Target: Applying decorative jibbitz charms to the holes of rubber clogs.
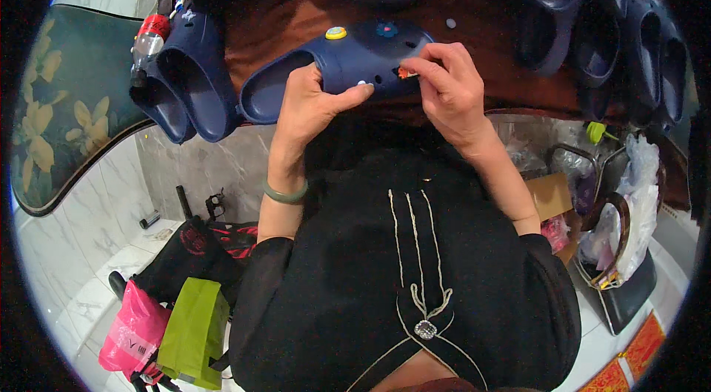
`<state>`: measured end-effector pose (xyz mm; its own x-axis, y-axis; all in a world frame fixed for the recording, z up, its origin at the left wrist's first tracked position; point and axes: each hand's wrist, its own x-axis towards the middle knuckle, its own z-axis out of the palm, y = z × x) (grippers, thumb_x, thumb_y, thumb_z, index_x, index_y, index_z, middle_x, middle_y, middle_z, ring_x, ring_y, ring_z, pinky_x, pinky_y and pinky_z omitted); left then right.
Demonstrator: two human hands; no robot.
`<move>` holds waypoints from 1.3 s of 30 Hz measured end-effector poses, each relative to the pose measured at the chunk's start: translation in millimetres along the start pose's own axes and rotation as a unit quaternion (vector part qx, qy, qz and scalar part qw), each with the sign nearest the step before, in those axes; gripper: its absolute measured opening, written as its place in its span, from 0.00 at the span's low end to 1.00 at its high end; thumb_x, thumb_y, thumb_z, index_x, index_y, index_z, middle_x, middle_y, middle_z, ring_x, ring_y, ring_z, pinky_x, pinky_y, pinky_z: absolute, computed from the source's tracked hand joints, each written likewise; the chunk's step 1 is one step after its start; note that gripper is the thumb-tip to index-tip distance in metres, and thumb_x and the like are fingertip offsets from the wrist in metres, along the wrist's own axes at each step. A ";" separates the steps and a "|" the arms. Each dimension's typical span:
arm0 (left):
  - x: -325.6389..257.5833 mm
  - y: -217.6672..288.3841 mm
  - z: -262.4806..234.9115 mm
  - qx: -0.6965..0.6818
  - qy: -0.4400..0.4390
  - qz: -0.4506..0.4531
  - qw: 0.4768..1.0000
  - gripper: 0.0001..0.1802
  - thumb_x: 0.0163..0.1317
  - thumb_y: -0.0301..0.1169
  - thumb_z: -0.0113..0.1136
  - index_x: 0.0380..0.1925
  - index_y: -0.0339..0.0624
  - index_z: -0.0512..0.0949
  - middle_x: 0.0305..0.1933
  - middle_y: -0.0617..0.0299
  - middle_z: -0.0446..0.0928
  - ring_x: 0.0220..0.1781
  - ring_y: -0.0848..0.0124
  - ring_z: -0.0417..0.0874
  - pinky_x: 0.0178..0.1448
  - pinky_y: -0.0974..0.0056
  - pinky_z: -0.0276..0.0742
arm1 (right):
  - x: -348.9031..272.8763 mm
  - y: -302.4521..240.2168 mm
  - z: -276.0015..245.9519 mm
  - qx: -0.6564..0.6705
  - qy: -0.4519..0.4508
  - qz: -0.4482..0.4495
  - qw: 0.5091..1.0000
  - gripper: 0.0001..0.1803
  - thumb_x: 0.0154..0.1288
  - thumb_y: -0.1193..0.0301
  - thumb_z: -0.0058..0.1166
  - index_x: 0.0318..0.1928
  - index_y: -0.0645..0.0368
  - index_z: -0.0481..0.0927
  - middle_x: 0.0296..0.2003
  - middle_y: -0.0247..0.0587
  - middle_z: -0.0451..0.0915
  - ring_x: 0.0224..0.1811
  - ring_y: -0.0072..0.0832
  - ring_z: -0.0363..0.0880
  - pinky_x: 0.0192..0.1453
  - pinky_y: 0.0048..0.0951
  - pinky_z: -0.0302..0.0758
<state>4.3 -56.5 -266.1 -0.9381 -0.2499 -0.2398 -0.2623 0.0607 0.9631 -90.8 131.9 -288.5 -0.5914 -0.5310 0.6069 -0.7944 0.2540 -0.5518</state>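
A navy clog [354,59] lies sideways over the brown cloth, toe to the right. My left hand [305,105] grips it near the foot opening, thumb along its near side beside a small white piece [361,83]. At the toe, my right hand [453,88] pinches a small orange-red shoe charm [404,73] against the clog; whether it sits in a hole is hidden by the fingers. A round yellow charm [335,33] and a blue flower charm [386,28] are on the clog's upper.
More navy clogs [204,81] stand at left, beside a red-labelled bottle [151,38]. Several others [598,51] are at right. A small white disc [451,23] rests on the brown cloth [274,11]. Below are a green bag [194,333], a pink bag [133,325] and a chair [626,292].
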 end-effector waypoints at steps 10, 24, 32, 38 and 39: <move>-2.1 3.3 0.7 0.025 0.005 0.016 1.000 0.13 0.51 0.27 0.69 0.37 0.34 0.81 0.34 0.67 0.83 0.35 0.81 0.78 0.43 0.72 0.75 | -25.1 -16.6 -9.2 -0.187 -0.117 -0.061 0.974 0.29 0.49 0.72 0.61 0.55 0.56 0.75 0.48 0.42 0.71 0.50 0.39 0.70 0.49 0.38 0.70; -2.1 -0.7 1.5 0.031 0.001 0.005 1.000 0.14 0.51 0.28 0.69 0.38 0.36 0.82 0.34 0.67 0.83 0.35 0.81 0.78 0.42 0.71 0.75 | -23.7 -16.6 -7.7 -0.152 -0.142 -0.020 0.978 0.28 0.53 0.68 0.62 0.58 0.50 0.75 0.54 0.35 0.69 0.61 0.39 0.61 0.63 0.53 0.54; -2.8 -4.8 1.8 0.062 0.011 0.038 0.997 0.14 0.50 0.29 0.69 0.38 0.37 0.82 0.33 0.65 0.84 0.34 0.80 0.80 0.42 0.71 0.76 | -16.1 -10.6 -10.6 -0.117 -0.143 -0.007 0.983 0.23 0.56 0.69 0.62 0.55 0.44 0.78 0.49 0.36 0.70 0.61 0.41 0.62 0.62 0.54 0.55; -7.8 -10.7 2.6 0.094 0.023 0.110 0.989 0.15 0.49 0.30 0.70 0.37 0.35 0.82 0.33 0.60 0.84 0.33 0.77 0.83 0.40 0.71 0.77 | -2.9 9.4 -7.2 0.056 -0.120 0.075 0.988 0.14 0.47 0.65 0.70 0.37 0.49 0.85 0.46 0.40 0.71 0.58 0.41 0.66 0.60 0.39 0.63; -8.2 -13.1 2.2 0.094 0.022 0.111 0.989 0.15 0.49 0.30 0.70 0.37 0.35 0.82 0.33 0.60 0.84 0.33 0.77 0.83 0.40 0.71 0.77 | 2.7 8.8 -9.1 0.055 -0.119 0.076 0.988 0.14 0.47 0.65 0.70 0.37 0.49 0.85 0.46 0.40 0.71 0.58 0.41 0.66 0.60 0.39 0.63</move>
<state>14.9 -53.1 -277.0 -0.9678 -0.2512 -0.0158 -0.0922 0.2956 0.9508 -100.7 140.0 -286.5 -0.6431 -0.6716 0.3679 -0.6710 0.2628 -0.6933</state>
